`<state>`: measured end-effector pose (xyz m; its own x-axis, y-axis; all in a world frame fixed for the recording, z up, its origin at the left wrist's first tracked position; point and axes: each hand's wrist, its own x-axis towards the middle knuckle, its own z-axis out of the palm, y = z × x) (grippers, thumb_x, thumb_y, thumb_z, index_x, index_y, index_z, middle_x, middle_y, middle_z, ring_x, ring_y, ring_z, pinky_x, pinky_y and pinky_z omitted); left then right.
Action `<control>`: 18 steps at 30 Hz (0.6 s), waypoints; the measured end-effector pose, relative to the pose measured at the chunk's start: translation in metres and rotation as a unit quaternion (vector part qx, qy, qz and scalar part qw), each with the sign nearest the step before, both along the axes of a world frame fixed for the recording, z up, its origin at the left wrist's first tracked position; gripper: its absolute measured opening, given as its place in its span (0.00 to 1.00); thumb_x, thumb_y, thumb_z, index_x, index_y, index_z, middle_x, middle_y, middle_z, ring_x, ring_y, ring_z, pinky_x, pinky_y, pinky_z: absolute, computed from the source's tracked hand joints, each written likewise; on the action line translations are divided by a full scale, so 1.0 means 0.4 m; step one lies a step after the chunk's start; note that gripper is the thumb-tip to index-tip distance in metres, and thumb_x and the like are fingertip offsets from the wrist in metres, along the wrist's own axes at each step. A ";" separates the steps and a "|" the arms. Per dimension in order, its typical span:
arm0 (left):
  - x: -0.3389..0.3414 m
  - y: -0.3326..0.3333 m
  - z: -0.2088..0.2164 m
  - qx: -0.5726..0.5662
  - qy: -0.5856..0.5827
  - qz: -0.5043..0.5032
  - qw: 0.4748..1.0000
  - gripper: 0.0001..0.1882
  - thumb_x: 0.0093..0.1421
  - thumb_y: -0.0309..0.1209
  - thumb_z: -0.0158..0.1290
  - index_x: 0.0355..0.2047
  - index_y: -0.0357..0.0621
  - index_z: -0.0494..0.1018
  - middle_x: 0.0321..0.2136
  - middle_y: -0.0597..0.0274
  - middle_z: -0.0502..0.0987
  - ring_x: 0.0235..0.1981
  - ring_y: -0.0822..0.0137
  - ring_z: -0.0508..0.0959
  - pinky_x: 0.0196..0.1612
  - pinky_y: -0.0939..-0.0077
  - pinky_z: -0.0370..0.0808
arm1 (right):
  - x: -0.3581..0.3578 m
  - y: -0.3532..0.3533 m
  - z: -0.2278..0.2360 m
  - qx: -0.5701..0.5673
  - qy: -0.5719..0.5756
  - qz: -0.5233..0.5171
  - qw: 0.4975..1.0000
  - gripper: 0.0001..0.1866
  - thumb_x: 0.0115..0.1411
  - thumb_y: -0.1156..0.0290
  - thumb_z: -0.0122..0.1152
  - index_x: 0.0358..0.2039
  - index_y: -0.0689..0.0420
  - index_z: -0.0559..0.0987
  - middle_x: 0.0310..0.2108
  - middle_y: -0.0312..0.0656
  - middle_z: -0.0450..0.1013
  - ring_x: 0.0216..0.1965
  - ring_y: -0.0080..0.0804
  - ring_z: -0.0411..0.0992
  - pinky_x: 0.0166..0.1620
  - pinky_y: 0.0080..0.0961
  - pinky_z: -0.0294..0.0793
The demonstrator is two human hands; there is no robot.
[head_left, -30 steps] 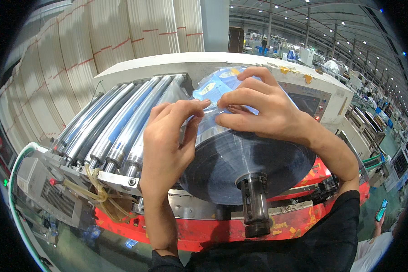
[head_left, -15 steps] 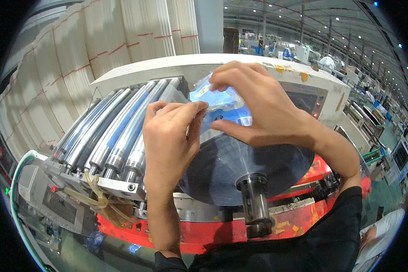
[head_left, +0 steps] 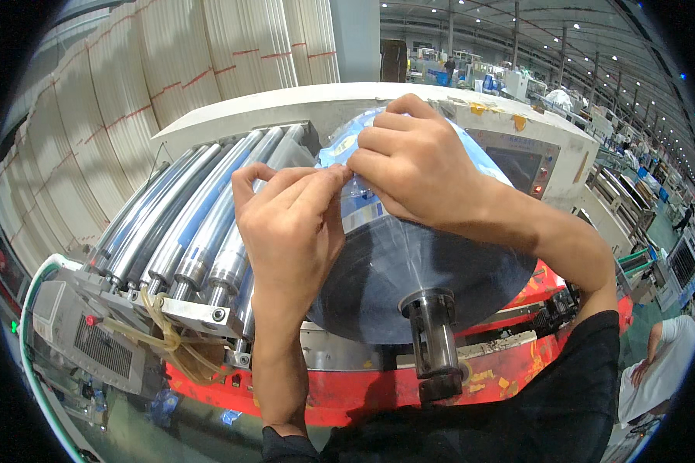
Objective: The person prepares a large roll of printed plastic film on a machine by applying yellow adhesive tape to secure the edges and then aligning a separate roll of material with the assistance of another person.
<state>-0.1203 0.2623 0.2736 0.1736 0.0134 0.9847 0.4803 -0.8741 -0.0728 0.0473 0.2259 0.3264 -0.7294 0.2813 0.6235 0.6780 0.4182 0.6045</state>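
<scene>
Both hands up on top of the big film roll (head_left: 409,278), which sits on a steel shaft (head_left: 434,339) in the red machine frame (head_left: 510,363), just right of the bank of metal rollers (head_left: 193,231); left hand (head_left: 289,224) fingers pinched together on the loose clear edge of the film w/ blue print (head_left: 363,208); right hand (head_left: 417,166) curled over the crown of the roll, fingertips closed on the same edge, touching the left thumb/index; both clamped on film, not on the roll body. Handling, my read: film itself v. thin, light, limp, slick; prob stretches or tears if pulled from one corner, and clings to the layer under it, so grip at the free edge w/ fingertip pinch, both hands close, pull evenly across the width; roll as a whole looks heavy and stiff, wound tight; wouldn't lift by the film, only by the shaft ends. Yellowish tubing (head_left: 162,339) and a grey vented box (head_left: 93,339) low left, clear of the hands; white control cabinet (head_left: 517,147) behind the roll; another person's arm in white sleeve (head_left: 656,370) far right, not involved.
</scene>
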 end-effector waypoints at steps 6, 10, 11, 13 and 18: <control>-0.009 -0.065 -0.037 0.005 -0.055 -0.029 0.998 0.11 0.50 0.25 0.58 0.35 0.38 0.74 0.37 0.50 0.76 0.40 0.57 0.76 0.47 0.62 0.65 | 0.005 0.009 0.008 0.051 0.026 0.017 0.998 0.04 0.41 0.73 0.58 0.21 0.56 0.76 0.22 0.38 0.72 0.30 0.33 0.73 0.41 0.30 0.67; -0.030 -0.094 -0.134 -0.251 -0.001 -0.211 0.944 0.13 0.55 0.24 0.53 0.41 0.34 0.72 0.43 0.45 0.74 0.45 0.49 0.74 0.49 0.60 0.66 | 0.006 0.012 0.010 0.058 0.045 -0.003 0.997 0.05 0.42 0.73 0.58 0.23 0.56 0.77 0.23 0.38 0.73 0.30 0.33 0.73 0.41 0.30 0.67; -0.003 -0.078 -0.124 -0.285 -0.027 -0.185 0.940 0.13 0.58 0.27 0.47 0.40 0.31 0.71 0.42 0.43 0.74 0.46 0.47 0.73 0.51 0.61 0.66 | 0.007 0.015 0.010 0.065 0.047 0.001 0.997 0.05 0.42 0.73 0.58 0.23 0.55 0.77 0.23 0.37 0.73 0.30 0.32 0.73 0.41 0.30 0.67; 0.022 -0.019 -0.098 -0.343 0.021 -0.198 0.918 0.14 0.60 0.30 0.44 0.40 0.31 0.71 0.42 0.41 0.74 0.46 0.47 0.73 0.50 0.63 0.67 | -0.004 0.017 0.014 0.076 0.049 0.015 0.996 0.05 0.42 0.73 0.58 0.23 0.55 0.77 0.22 0.36 0.72 0.29 0.32 0.73 0.41 0.30 0.66; 0.128 0.240 -0.099 -0.363 0.140 -0.229 0.892 0.19 0.63 0.37 0.43 0.44 0.33 0.71 0.42 0.46 0.75 0.45 0.56 0.75 0.47 0.67 0.70 | -0.011 0.012 0.014 0.083 0.023 0.022 0.996 0.04 0.41 0.72 0.57 0.22 0.55 0.76 0.22 0.35 0.70 0.28 0.31 0.71 0.40 0.29 0.66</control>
